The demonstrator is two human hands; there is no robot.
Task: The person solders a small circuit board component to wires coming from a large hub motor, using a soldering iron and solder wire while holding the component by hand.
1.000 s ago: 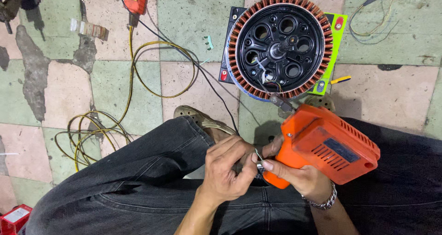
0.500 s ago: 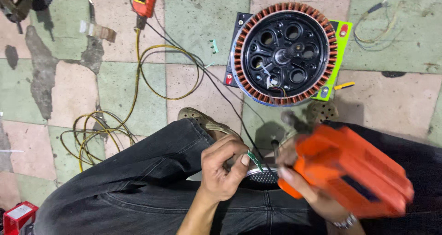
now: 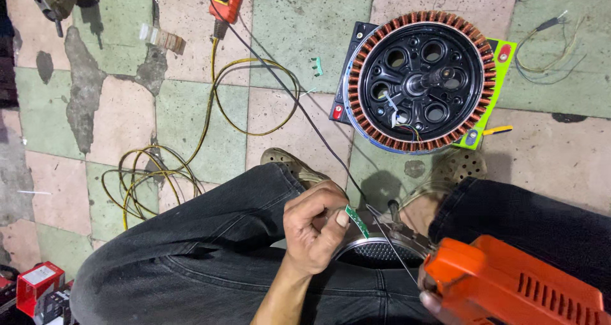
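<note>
A small green strip (image 3: 357, 221) is pinched between the thumb and fingers of the left hand (image 3: 315, 228), just above the round metal nozzle (image 3: 380, 248) of an orange heat gun (image 3: 509, 287). The right hand (image 3: 430, 294) is mostly hidden behind the gun's body, only fingertips showing curled on it; the gun is cut off by the frame's lower edge. Beyond the knees a copper-wound motor stator (image 3: 420, 80) lies on the tiled floor (image 3: 286, 19), yellow wires (image 3: 159, 172) coiled to the left
</note>
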